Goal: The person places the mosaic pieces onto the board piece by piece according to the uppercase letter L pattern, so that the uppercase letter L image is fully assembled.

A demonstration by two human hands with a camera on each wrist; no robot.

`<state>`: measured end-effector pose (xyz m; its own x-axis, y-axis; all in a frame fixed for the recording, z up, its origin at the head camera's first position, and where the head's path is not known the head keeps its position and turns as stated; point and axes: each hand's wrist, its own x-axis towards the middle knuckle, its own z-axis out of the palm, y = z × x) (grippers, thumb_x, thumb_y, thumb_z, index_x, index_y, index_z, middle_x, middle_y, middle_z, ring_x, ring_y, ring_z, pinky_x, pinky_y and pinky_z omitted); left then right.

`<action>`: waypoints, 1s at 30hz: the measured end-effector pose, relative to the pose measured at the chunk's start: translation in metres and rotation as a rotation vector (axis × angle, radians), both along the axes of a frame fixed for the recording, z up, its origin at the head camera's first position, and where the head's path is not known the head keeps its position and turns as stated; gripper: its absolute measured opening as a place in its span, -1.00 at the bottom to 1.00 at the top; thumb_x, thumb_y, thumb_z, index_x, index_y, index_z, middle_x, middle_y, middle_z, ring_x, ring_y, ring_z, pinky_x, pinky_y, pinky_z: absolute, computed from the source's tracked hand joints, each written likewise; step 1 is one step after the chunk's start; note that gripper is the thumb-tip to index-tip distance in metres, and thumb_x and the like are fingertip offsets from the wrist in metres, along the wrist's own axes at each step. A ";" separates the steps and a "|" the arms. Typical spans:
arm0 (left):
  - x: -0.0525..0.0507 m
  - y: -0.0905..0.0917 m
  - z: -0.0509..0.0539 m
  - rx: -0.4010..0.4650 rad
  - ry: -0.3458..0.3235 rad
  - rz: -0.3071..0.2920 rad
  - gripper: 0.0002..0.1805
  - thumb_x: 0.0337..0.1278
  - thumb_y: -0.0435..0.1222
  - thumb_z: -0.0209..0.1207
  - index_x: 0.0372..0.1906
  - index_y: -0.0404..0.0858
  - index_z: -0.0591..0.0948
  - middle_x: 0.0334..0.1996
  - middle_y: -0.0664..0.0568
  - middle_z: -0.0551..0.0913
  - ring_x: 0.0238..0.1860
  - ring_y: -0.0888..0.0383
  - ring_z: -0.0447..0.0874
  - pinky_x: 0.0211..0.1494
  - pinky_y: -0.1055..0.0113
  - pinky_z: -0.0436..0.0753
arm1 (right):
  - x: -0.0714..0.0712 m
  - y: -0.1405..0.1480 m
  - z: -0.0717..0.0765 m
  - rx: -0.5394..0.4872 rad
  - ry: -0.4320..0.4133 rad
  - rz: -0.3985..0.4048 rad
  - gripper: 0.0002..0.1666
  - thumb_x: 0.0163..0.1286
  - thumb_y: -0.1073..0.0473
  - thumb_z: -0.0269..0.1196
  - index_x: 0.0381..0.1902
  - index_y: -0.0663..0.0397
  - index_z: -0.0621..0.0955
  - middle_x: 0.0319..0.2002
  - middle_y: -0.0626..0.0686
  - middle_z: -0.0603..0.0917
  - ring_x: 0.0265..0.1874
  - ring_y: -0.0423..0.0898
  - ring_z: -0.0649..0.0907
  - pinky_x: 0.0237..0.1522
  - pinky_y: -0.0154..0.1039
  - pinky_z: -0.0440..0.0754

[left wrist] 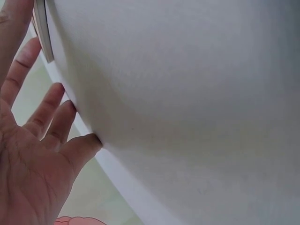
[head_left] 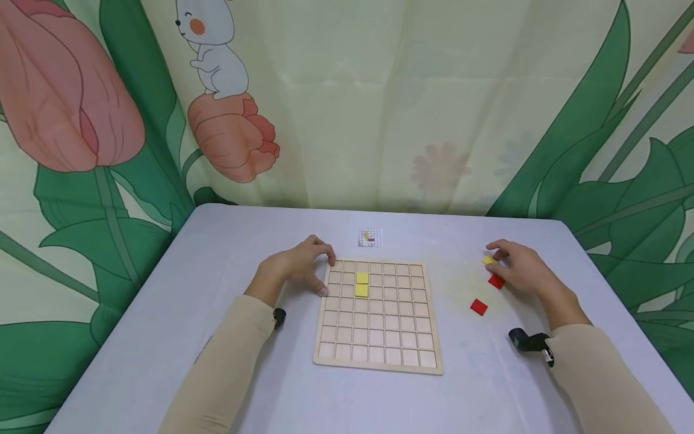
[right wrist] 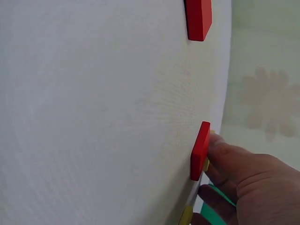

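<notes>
While our spread left hand (head_left: 297, 263) touches the board (head_left: 378, 319) at ten o'clock, our right hand (head_left: 518, 266) touches a yellow tile (head_left: 487, 260) at two, grip unclear.

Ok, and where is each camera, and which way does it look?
Head: worn on the head, looking forward and down at the white table, the grid board and flowery backdrop; the left hand, right hand and sleeves show.
Left wrist: worn on that wrist, looking across the table, with a bit of board at top left; only the left hand shows.
Right wrist: worn on that wrist, looking across the table at two red tiles; only the right hand shows.
Head and right wrist share the right hand and red tiles.
</notes>
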<state>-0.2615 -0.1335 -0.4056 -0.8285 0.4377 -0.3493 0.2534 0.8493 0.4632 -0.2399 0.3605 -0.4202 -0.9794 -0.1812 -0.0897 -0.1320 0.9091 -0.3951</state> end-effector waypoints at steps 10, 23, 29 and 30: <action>0.002 0.001 -0.002 0.024 -0.013 0.013 -0.34 -0.30 -0.03 0.67 -0.01 0.18 0.55 0.39 0.03 0.25 0.37 -0.07 0.29 0.36 -0.09 0.40 | 0.001 -0.006 0.002 -0.014 0.009 0.024 -0.50 0.44 0.23 0.30 0.26 0.33 0.51 0.11 0.44 0.57 0.16 0.40 0.47 0.19 0.35 0.50; 0.002 0.002 -0.005 0.031 0.001 0.021 -0.33 -0.31 -0.04 0.67 -0.01 0.18 0.55 0.40 0.04 0.25 0.38 -0.06 0.29 0.36 -0.09 0.40 | 0.005 -0.036 0.020 -0.091 0.145 0.131 -0.61 0.42 0.36 0.30 0.19 0.26 0.58 0.09 0.30 0.63 0.22 0.31 0.47 0.29 0.37 0.37; 0.001 -0.001 -0.003 0.032 0.005 0.014 -0.32 -0.32 -0.03 0.67 0.01 0.16 0.56 0.40 0.04 0.26 0.38 -0.06 0.29 0.36 -0.09 0.41 | 0.008 -0.053 0.015 -0.133 0.219 0.197 -0.68 0.39 0.36 0.34 0.08 0.19 0.66 0.06 0.23 0.67 0.19 0.28 0.52 0.26 0.31 0.41; 0.000 0.000 -0.002 0.035 0.007 0.011 -0.32 -0.32 -0.03 0.67 0.01 0.16 0.56 0.40 0.04 0.26 0.38 -0.06 0.29 0.36 -0.08 0.40 | 0.009 -0.055 0.015 -0.137 0.240 0.209 -0.68 0.37 0.37 0.35 0.08 0.18 0.66 0.04 0.21 0.68 0.17 0.26 0.54 0.25 0.30 0.42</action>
<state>-0.2612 -0.1340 -0.4077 -0.8358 0.4403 -0.3281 0.2475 0.8354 0.4908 -0.2311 0.3052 -0.4054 -0.9103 -0.3741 0.1773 -0.4132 0.7936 -0.4467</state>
